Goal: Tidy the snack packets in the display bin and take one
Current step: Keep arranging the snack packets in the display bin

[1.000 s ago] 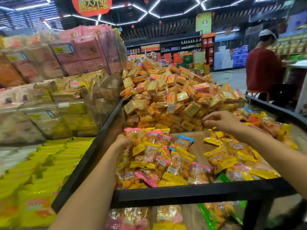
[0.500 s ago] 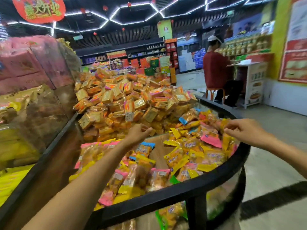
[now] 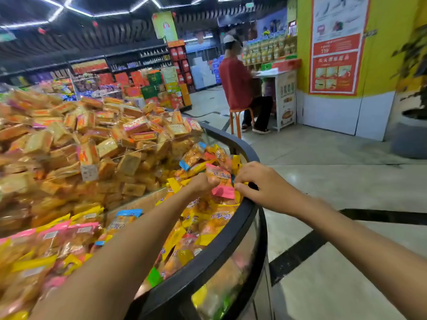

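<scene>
While both bare arms reach over the curved black rim (image 3: 250, 218) of the glass-fronted display bin, the left hand (image 3: 202, 184) is curled into a fist against the left edge of an orange snack packet with pink sealed ends (image 3: 220, 181) and appears to grip it — its fingertips are hidden behind the knuckles. The right hand (image 3: 261, 183) sits just to the packet's right, fingers bent, with its fingertips at the packet's right edge and its thumb low beside the rim; whether it truly pinches the wrapper or only touches it cannot be told. That packet stands raised above the heap of small yellow, pink and blue-ended snack packets (image 3: 208, 218) filling the near compartment, close to the bin's outer edge.

Behind a clear divider lies a tall pile of square orange-and-yellow wrapped cakes (image 3: 97, 144) — a small white price tag (image 3: 89, 172) hangs on the divider. Farther off, a person in a red top (image 3: 234, 84) sits on an orange stool (image 3: 238, 116) at a white counter (image 3: 283, 98), near a yellow wall with a red poster (image 3: 335, 54).
</scene>
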Demonstrator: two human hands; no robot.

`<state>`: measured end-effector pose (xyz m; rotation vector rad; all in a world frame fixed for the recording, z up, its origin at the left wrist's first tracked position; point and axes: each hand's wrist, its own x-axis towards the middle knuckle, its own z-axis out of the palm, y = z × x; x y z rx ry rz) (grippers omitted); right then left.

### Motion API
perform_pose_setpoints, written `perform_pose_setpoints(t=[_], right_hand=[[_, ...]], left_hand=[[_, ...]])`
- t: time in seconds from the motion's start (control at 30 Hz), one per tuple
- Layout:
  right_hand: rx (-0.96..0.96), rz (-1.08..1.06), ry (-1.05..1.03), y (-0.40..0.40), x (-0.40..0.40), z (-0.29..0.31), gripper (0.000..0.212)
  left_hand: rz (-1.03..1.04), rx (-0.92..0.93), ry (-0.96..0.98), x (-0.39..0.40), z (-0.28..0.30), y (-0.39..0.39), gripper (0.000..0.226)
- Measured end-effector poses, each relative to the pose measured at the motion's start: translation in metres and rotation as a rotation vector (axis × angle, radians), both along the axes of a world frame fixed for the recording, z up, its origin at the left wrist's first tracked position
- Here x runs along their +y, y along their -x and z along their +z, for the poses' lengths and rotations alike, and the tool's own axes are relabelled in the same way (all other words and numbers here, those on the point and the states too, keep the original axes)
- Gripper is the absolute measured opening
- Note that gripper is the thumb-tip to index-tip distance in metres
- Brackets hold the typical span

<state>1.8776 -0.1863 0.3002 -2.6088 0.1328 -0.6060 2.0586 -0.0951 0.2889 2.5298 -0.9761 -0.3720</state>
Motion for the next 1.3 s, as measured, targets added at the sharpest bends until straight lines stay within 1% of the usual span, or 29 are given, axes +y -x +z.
perform_pose_setpoints(t=[0.03,0.1,0.23,0.3,0.37,0.43,0.5,0.57,0.63,0.67,0.73,0.83,0.93,1.0,1.03,1.13,1.23,1.3], right_hand=[[-0.003,-0.002,-0.012,0.001,0.001,0.000,0.037],[-0.009,-0.007,-0.027,0.000,0.000,-0.001,0.042],[-0.026,-0.022,-0.022,-0.001,0.001,-0.004,0.058],[-0.038,-0.024,-0.029,-0.001,0.001,-0.005,0.061],[-0.040,-0.030,-0.040,-0.001,0.002,-0.005,0.062],[-0.038,-0.040,-0.035,-0.001,0.003,-0.005,0.058],[-0.033,-0.048,-0.034,-0.001,0.003,-0.004,0.049],[-0.032,-0.037,-0.024,-0.001,0.003,-0.003,0.041],[-0.026,-0.020,-0.010,0.000,0.003,0.000,0.030],[-0.025,-0.015,0.001,0.001,0.003,0.003,0.026],[-0.021,-0.018,0.018,0.002,0.005,0.008,0.021],[0.006,-0.048,0.044,-0.002,0.013,0.017,0.017],[-0.006,-0.027,0.075,-0.014,0.034,0.026,0.018],[-0.013,-0.003,0.103,-0.024,0.052,0.032,0.019],[-0.007,0.012,0.114,-0.033,0.066,0.034,0.019],[0.007,0.084,0.100,-0.066,0.113,0.042,0.020],[0.012,0.148,0.083,-0.107,0.165,0.048,0.021],[0.033,0.167,0.076,-0.134,0.199,0.050,0.023]], left_hand=[[0.014,0.001,-0.006,-0.004,-0.004,-0.001,0.041],[0.037,0.015,0.018,-0.011,-0.012,-0.006,0.040],[0.078,0.037,0.108,-0.021,-0.028,-0.011,0.033],[0.102,0.064,0.151,-0.023,-0.029,-0.010,0.021],[0.148,0.098,0.201,-0.025,-0.027,-0.010,0.023],[0.217,0.088,0.202,-0.025,-0.028,-0.014,0.038],[0.228,0.088,0.196,-0.023,-0.027,-0.017,0.042],[0.232,0.145,0.233,-0.020,-0.027,-0.024,0.040],[0.252,0.184,0.282,-0.009,-0.017,-0.022,0.026],[0.266,0.192,0.305,-0.001,-0.010,-0.020,0.022],[0.290,0.235,0.364,0.019,0.001,-0.018,0.023],[0.289,0.328,0.484,0.063,0.016,-0.022,0.012],[0.343,0.337,0.604,0.122,0.027,-0.025,0.016],[0.380,0.354,0.685,0.161,0.035,-0.023,0.008],[0.413,0.359,0.726,0.185,0.039,-0.023,0.008],[0.505,0.334,0.817,0.254,0.044,-0.026,0.015],[0.585,0.251,0.827,0.308,0.045,-0.029,0.020],[0.623,0.238,0.854,0.331,0.045,-0.031,0.021]])
